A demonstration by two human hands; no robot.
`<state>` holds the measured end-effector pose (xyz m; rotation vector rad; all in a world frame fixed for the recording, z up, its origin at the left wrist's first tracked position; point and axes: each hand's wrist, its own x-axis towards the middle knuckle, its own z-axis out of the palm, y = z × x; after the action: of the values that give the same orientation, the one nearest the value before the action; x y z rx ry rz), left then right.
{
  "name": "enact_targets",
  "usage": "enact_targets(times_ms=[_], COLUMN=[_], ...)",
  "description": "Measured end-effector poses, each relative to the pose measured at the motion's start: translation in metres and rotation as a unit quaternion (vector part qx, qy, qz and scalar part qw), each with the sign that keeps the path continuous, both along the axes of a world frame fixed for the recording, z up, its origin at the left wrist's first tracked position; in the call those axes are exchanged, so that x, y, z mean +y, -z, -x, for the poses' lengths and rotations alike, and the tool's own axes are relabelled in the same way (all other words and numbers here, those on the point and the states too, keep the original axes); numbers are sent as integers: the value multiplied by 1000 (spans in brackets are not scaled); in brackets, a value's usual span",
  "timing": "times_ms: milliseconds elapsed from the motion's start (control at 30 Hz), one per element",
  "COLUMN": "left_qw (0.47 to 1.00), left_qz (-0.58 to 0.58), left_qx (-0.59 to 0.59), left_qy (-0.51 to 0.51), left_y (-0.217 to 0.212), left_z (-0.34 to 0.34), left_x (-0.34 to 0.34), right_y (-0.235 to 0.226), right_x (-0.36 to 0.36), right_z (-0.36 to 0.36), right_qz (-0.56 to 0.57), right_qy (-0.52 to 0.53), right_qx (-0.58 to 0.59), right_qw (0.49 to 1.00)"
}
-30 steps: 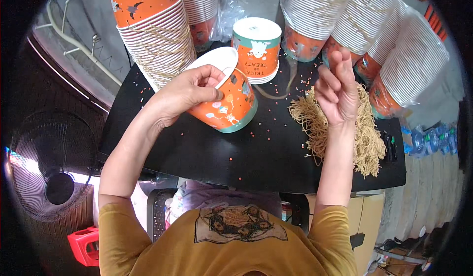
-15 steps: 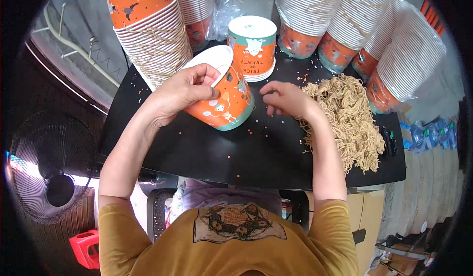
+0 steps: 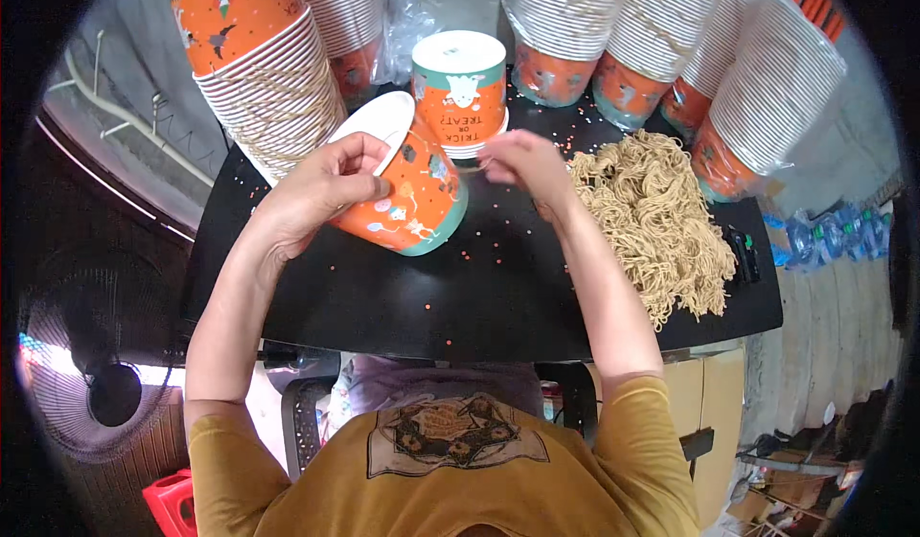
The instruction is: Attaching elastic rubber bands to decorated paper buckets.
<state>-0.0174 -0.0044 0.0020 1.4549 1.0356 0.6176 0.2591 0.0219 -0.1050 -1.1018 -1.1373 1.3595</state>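
Note:
My left hand (image 3: 331, 187) grips an orange paper bucket (image 3: 407, 202) by its rim, thumb outside and fingers inside. The bucket is tilted, its white mouth facing up and left and its green base band to the lower right. Beside that base my right hand (image 3: 525, 168) pinches a thin tan cord (image 3: 470, 168), which runs to the bucket's side. Where the cord meets the bucket is too small to make out. A heap of tan cord loops (image 3: 656, 226) lies right of my right hand. Just behind the held bucket, another orange bucket (image 3: 460, 96) stands upside down.
At the back left leans a tall stack of buckets (image 3: 273, 96) with cords across the rims. Several plastic-wrapped stacks (image 3: 642, 58) line the back right. Small coloured bits dot the black table (image 3: 517, 307). A fan (image 3: 101, 374) stands at the left, plastic bottles (image 3: 839, 240) at the right.
My right hand has gone up beside the bucket and now pulls a cord out from its side. The bucket stays in my left hand. The whole view has shifted slightly.

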Motion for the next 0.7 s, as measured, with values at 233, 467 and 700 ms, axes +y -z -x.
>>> enact_targets(times_ms=[233, 467, 700], left_qw=[1000, 999, 1000], left_qz=[-3, -29, 3], left_qx=[17, -4, 17], left_qy=[6, 16, 12], left_y=[-10, -3, -14], left_z=[-4, -8, -12], left_x=[-3, -3, -5], right_y=[-45, -76, -76], right_x=[-15, -47, -65], right_z=[-5, 18, 45], right_qz=[-192, -211, -195], right_qy=[153, 77, 22], right_qx=[267, 85, -95], right_qw=[932, 971, 976])
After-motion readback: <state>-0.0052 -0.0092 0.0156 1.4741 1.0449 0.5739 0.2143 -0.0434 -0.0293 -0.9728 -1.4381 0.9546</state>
